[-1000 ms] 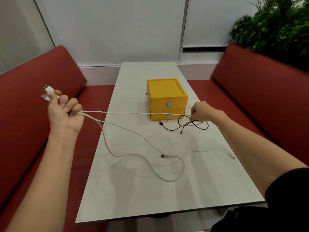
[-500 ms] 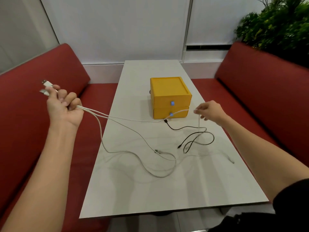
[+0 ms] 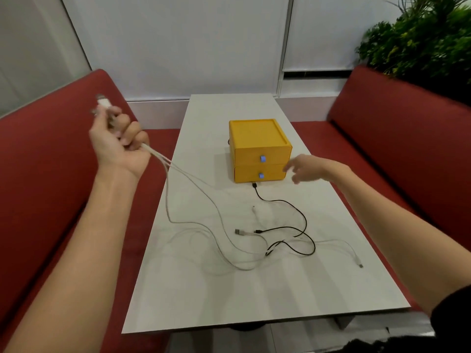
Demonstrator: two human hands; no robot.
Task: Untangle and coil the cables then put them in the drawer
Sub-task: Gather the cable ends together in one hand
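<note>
**Operator:** Which step am I on?

**Coach:** I'd say untangling. Nothing is coiled yet, and both drawers of the yellow drawer box, at 12 o'clock on the tabletop, are closed.

**Operator:** What have my hands got?

**Coach:** Your left hand is raised at 10 o'clock, out over the red bench. It is curled into a fist around the white cables, and their plugs stick out of the top of the fist. The strands run down from your fist to the middle of the tabletop. Your right hand is at 1 o'clock, fingers spread and holding nothing. It is just beside the right end of the lower drawer, but it's blurred, so I cannot tell whether it touches.

**Operator:** And the rest of the cables?

**Coach:** The black cable starts at the foot of the drawer box and snakes toward 4 o'clock, crossing the white strands near the centre. One white end lies loose at 4 o'clock.

**Operator:** What does the next move call for?

**Coach:** As I see it, bring your right hand down to the crossing and lift the black cable off the white strands. Keep your left fist closed so the white cables come away together, ready for coiling.
</note>
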